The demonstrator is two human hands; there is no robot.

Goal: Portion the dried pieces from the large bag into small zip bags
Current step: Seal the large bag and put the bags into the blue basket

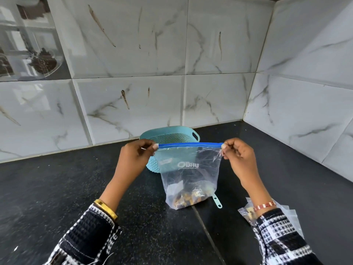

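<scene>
The left hand (131, 157) and right hand (238, 155) each pinch one end of the blue zip strip on a clear plastic bag (189, 175) of brown dried pieces (188, 197), held up above the black counter (57, 188), near a teal basket (172, 137)

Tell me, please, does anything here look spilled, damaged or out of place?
Nothing is spilled. The zip bag hangs straight between the left hand and right hand, with the dried pieces at its bottom. Only the teal basket looks odd: it lies tipped on its side on the counter.
</scene>
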